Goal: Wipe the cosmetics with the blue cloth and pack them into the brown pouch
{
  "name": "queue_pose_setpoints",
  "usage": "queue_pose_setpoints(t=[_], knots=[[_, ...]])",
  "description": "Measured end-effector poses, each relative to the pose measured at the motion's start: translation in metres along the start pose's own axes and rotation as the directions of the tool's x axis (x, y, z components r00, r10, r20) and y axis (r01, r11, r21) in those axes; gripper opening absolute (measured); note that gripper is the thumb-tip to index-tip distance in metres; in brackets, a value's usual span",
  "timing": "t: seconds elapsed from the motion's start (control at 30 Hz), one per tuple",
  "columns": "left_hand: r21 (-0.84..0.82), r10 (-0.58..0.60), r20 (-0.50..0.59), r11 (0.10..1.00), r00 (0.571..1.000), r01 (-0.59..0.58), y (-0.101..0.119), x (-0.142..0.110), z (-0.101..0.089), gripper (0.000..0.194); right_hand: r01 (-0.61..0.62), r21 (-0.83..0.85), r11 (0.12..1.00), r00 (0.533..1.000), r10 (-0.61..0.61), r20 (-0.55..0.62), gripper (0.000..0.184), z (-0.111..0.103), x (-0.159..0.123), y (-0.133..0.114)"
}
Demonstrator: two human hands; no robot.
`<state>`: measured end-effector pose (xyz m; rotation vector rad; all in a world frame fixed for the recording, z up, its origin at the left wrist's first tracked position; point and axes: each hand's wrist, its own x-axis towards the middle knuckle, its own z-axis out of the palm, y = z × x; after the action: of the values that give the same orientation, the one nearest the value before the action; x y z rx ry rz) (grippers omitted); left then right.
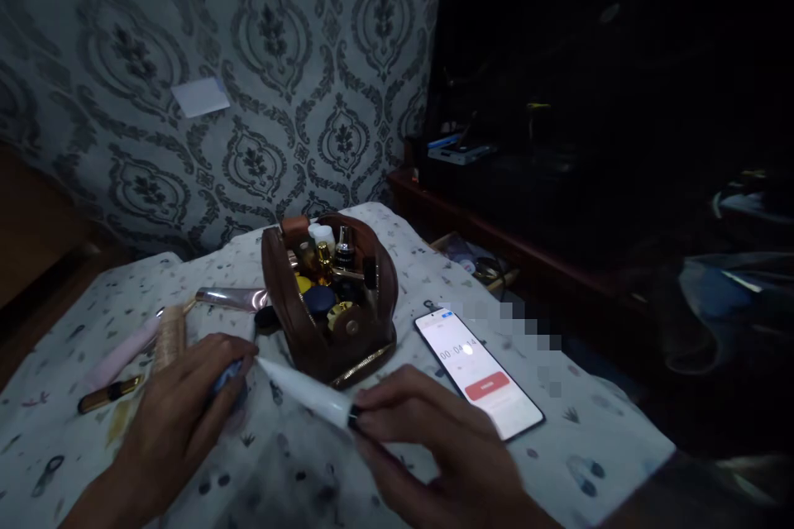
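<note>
My right hand (434, 438) is closed on a slim white tube (307, 390) with a black end, pinched between thumb and fingers. The tube's narrow tip points left, close to the fingertips of my left hand (186, 397). That hand is curled over a small blue item (227, 378), mostly hidden under the fingers. Behind both hands stands an open brown cosmetic bag (291, 322), filled with several bottles, gold-coloured caps and round containers. Beside my left hand lie a beige tube (170, 335), a pink tube (127, 351) and a dark stick with a gold end (110, 394).
On the patterned white cloth (322, 483), a phone (477, 372) with a lit timer lies right of the bag. A shiny tube (232, 297) rests at the bag's left. An open drawer (477, 260) stands beyond the cloth's right edge, below a dark cabinet.
</note>
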<state>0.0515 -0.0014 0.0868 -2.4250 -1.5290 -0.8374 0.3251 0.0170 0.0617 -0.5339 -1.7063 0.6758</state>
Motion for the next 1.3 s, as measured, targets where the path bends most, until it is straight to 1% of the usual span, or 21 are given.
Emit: queue_pose_setpoints(t=[0.1, 0.17, 0.23, 0.3, 0.37, 0.47, 0.63, 0.77, 0.9, 1.03, 1.17, 1.3], knots=[[0.084, 0.038, 0.004, 0.996, 0.999, -0.039, -0.005, 0.019, 0.006, 0.032, -0.004, -0.068, 0.998, 0.994, -0.003, -0.107, 0.028, -0.031, 0.001, 0.007], [0.136, 0.086, 0.003, 0.987, 0.996, -0.086, -0.004, 0.033, 0.014, 0.042, -0.013, -0.112, 0.994, 0.987, -0.005, -0.158, 0.024, -0.045, 0.006, 0.012], [0.190, 0.135, 0.020, 0.972, 0.991, -0.137, -0.003, 0.044, 0.022, 0.047, -0.063, -0.136, 0.989, 0.985, 0.040, -0.166, 0.020, -0.053, 0.015, 0.016], [0.233, 0.158, 0.055, 0.958, 0.986, -0.167, -0.002, 0.050, 0.028, 0.049, -0.097, -0.144, 0.985, 0.987, 0.077, -0.143, 0.019, -0.054, 0.027, 0.018], [0.248, 0.167, 0.065, 0.952, 0.984, -0.178, -0.003, 0.051, 0.030, 0.048, -0.097, -0.151, 0.984, 0.992, 0.084, -0.092, 0.019, -0.052, 0.041, 0.021], [0.237, 0.176, 0.050, 0.954, 0.983, -0.183, -0.007, 0.045, 0.028, 0.050, -0.072, -0.167, 0.983, 0.997, 0.073, -0.001, 0.018, -0.044, 0.061, 0.027], [0.210, 0.197, 0.105, 0.954, 0.975, -0.215, -0.016, 0.038, 0.023, 0.061, -0.065, -0.174, 0.983, 0.983, 0.093, 0.158, 0.022, -0.027, 0.091, 0.038], [0.175, 0.218, 0.083, 0.957, 0.972, -0.230, -0.019, 0.038, 0.024, 0.064, -0.052, -0.200, 0.978, 0.968, 0.098, 0.231, 0.021, -0.011, 0.107, 0.047], [0.142, 0.235, 0.034, 0.961, 0.971, -0.237, -0.016, 0.039, 0.027, 0.066, -0.082, -0.216, 0.973, 0.951, 0.141, 0.274, 0.022, 0.003, 0.116, 0.056], [0.121, 0.219, -0.004, 0.969, 0.976, -0.217, -0.013, 0.042, 0.028, 0.063, -0.113, -0.231, 0.966, 0.934, 0.182, 0.306, 0.021, 0.011, 0.119, 0.063], [0.118, 0.207, -0.001, 0.972, 0.978, -0.206, -0.011, 0.043, 0.027, 0.066, -0.157, -0.214, 0.964, 0.922, 0.221, 0.317, 0.019, 0.010, 0.118, 0.062], [0.113, 0.199, 0.032, 0.973, 0.979, -0.202, -0.010, 0.042, 0.023, 0.073, -0.210, -0.221, 0.952, 0.909, 0.273, 0.314, 0.018, 0.001, 0.115, 0.056]])
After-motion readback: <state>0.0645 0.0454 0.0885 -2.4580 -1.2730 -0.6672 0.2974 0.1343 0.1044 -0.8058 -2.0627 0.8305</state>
